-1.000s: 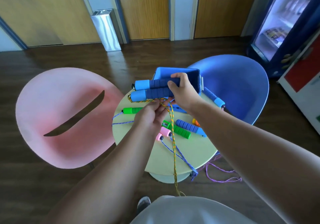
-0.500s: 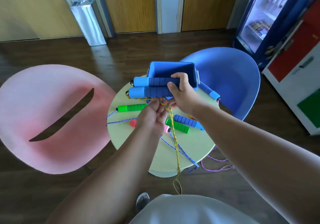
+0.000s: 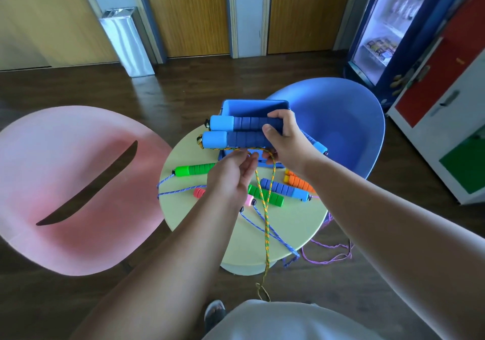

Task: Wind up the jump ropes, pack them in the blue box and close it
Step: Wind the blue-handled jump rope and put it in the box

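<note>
- Progress slight: right hand (image 3: 286, 142) clamped over two blue handles (image 3: 236, 132), thumb and fingers curled round the pair, held side by side just in front of the blue box (image 3: 252, 108).
- Trailing yellow-orange cord (image 3: 266, 208) laid along the underside of those handles, then hanging in a long loop from in front of the box down to the floor; most of it judged not yet wound.
- Left hand (image 3: 231, 179) palm up just in front of the box, fingers nearly straight and close together, tips at the cord; impossible to tell whether pinching it.
- Box open on the round table (image 3: 288, 224), visible part of the inside bare; nothing packed, by the look of it. No lid clearly made out.
- Loose in front of the box: green handles (image 3: 195, 169), a single blue handle (image 3: 284, 189), orange handles (image 3: 298, 180), pink handles (image 3: 199, 192). Purple cord (image 3: 328, 255) dangling off the table edge, well in front of the box.
- Left to do, on this evidence: finishing this rope, winding the others, packing them all, shutting the box.
</note>
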### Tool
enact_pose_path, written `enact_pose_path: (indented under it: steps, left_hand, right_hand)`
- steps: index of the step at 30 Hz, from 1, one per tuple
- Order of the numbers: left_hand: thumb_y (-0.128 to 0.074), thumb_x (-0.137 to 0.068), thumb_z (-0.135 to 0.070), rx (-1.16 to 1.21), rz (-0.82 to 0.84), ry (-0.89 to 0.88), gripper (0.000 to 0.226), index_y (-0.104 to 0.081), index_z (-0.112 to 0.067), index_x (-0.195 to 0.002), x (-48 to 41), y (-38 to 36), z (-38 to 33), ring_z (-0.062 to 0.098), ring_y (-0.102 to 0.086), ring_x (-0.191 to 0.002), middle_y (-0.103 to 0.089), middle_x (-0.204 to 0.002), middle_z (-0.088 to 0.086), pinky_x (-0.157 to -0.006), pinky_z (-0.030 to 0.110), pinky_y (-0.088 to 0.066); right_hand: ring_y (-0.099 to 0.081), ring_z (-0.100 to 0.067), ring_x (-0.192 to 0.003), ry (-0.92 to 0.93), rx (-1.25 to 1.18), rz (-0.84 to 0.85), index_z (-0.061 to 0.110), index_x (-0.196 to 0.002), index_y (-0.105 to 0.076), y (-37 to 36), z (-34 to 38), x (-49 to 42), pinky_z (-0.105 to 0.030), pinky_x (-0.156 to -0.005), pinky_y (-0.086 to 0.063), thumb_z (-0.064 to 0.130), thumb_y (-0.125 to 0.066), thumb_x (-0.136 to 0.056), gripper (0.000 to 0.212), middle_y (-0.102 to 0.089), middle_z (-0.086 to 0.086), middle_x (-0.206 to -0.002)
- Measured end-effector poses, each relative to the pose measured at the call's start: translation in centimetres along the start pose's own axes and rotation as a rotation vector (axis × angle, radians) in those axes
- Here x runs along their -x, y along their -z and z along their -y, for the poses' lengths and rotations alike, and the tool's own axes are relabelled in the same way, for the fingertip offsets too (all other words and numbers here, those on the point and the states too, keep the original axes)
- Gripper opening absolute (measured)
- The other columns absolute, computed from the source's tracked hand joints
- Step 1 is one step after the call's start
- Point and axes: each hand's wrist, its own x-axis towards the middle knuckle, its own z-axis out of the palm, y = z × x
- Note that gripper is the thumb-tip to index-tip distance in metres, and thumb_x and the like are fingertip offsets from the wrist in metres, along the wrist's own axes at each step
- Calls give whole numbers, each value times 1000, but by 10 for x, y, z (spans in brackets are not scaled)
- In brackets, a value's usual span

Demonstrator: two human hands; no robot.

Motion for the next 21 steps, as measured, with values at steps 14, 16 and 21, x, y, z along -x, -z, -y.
enact_pose_path:
  steps: [14, 16, 21]
  left_hand:
    - [-63, -99, -1, 2, 81, 127, 8, -67, 0, -93, 9, 2, 0, 15, -69, -76, -74, -70, 9, -71, 23, -61]
    - [-62, -99, -1, 19, 77, 136, 8, -66, 1, -93, 7, 5, 2, 15, -70, -74, -74, -70, 9, -70, 23, -62]
    - [-64, -98, 0, 5, 29, 105, 8, -67, 0, -91, 4, 9, 1, 11, -72, -64, -74, -71, 9, -60, 21, -61]
  right_hand:
    - [-69, -22, -65, -56, -17, 32, 24, -126, -38, 0, -4, 6, -42, -71, -62, 27, -43, -108, 19, -60, -17, -103]
    - [-70, -29, -68, -68, -60, 62, 24, -125, -37, -2, -4, 8, -50, -74, -61, 26, -43, -108, 18, -59, -27, -111]
    - [-69, -32, -64, -113, -112, 116, 22, -129, -35, -1, -6, 9, -44, -67, -64, 25, -45, -108, 24, -60, -26, -102]
